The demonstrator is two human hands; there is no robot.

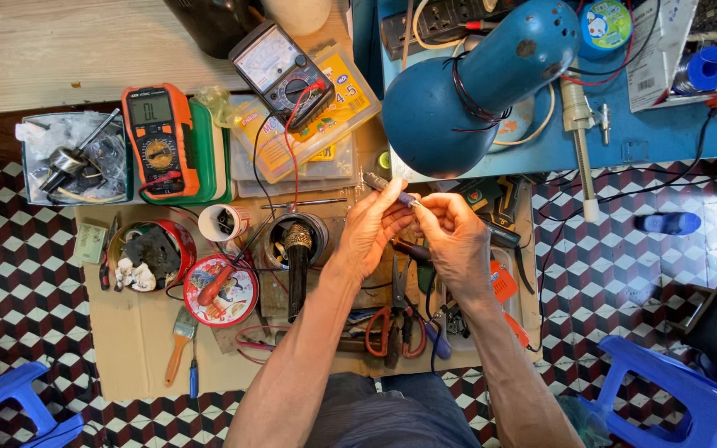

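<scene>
Both hands raised together over the middle of the cluttered bench (134, 332), under the shade of a blue desk lamp (475, 79). Left hand (375, 228) pinching a small dark screwdriver (387, 187) between thumb and fingertips, its grey tip pointing up and to the left past the fingers. Right hand (454, 236) curled close beside it, fingertips meeting the same tool at its near end, the two hands touching. Cannot tell whether the right hand grips it firmly or only steadies it.

Just left of the left wrist, a black microphone (296, 265) lying with its mesh head in a round metal tin (319, 232). Below the hands, red-handled pliers (392, 328) among other tools on the cardboard. Further left, an orange digital meter (159, 141) on a green tray, and above it a black needle meter (280, 70) resting on yellow packets, red and black leads trailing down toward the microphone. Round red tin lid (221, 290) with a red-handled tool in it, a paintbrush (180, 340) just below. Blue plastic stools (682, 390) on the chequered floor at both lower corners.
</scene>
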